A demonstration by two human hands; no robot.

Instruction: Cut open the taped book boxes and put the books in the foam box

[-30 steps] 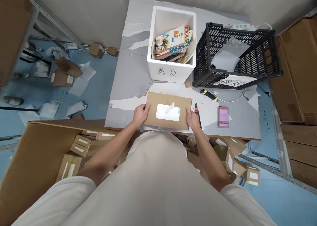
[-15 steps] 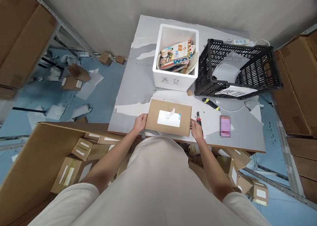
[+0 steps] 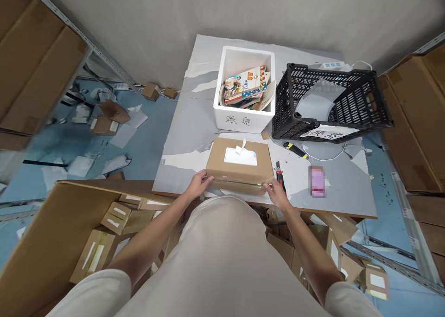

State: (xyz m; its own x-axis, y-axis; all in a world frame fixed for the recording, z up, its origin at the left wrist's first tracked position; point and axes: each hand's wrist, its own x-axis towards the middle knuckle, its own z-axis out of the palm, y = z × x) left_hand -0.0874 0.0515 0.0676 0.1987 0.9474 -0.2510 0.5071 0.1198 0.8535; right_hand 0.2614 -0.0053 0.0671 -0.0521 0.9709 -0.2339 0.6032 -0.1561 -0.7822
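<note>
A brown cardboard box (image 3: 239, 173) rests at the table's front edge, its front side facing me. On its lid is a white label (image 3: 246, 156) with a piece peeled up. My left hand (image 3: 200, 184) grips the box's front left corner, fingers on the top edge. At the front right corner, my right hand (image 3: 276, 192) pinches the edge. Just right of the box lies a red and black utility knife (image 3: 280, 178). A yellow and black cutter (image 3: 295, 149) sits farther back.
A white foam box (image 3: 245, 120) holding several books stands behind the cardboard box. Right of it is a black plastic crate (image 3: 288, 122) with white sheets inside. A blurred pink object (image 3: 317, 181) lies at the right. Below the table (image 3: 181, 141), a large carton (image 3: 38, 243) holds several small boxes.
The box has tilted or turned so that its front side now shows. My hands have moved from its left and right sides to its front corners. The camera view has shifted slightly.
</note>
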